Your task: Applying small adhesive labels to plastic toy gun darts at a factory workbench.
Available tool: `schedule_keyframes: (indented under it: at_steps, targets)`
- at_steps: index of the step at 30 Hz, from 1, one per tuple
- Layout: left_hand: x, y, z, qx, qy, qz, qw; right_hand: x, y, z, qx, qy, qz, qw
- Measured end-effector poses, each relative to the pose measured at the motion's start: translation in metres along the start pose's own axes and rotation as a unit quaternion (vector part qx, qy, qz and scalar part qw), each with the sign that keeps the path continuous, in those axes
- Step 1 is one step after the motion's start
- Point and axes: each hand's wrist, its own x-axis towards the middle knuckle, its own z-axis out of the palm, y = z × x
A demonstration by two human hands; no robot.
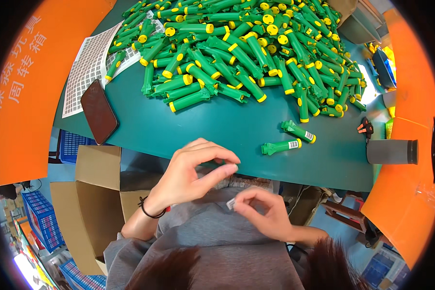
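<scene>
In front of my body, my left hand is closed in a pinch, thumb and index fingertips together near the table's front edge. Anything between those fingertips is too small to make out. Lower and to the right, my right hand pinches a small white sticker with dark print. Two green plastic tubes with yellow end caps, a nearer one and a farther one, lie on the table beyond my hands, each bearing a barcode sticker. Behind them spreads a big heap of similar green tubes, with no stickers visible on most.
The green table carries sticker sheets, a dark phone-like slab, a grey cup and small black-and-orange snips. An open cardboard box stands at my left. Orange panels flank the table.
</scene>
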Motion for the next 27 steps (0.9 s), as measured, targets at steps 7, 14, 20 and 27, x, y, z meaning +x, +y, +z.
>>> schedule_keyframes:
  at_steps: [7, 14, 20, 27]
  targets:
    - [0.004, 0.028, -0.008, 0.181, -0.071, 0.144, 0.970, 0.017, -0.025, -0.020, -0.475, 0.071, -0.265, 0.836]
    - [0.023, 0.034, -0.007, 0.283, -0.154, 0.215, 0.922, 0.030, -0.052, -0.039, -0.487, 0.068, -0.268, 0.829]
    - [0.041, 0.025, -0.007, 0.117, 0.033, 0.142, 0.982, 0.074, -0.064, -0.122, -0.593, 0.297, -0.135, 0.736]
    - [0.066, 0.025, 0.001, 0.030, 0.121, 0.165, 0.978, 0.088, -0.060, -0.113, -0.490, 0.269, -0.280, 0.781]
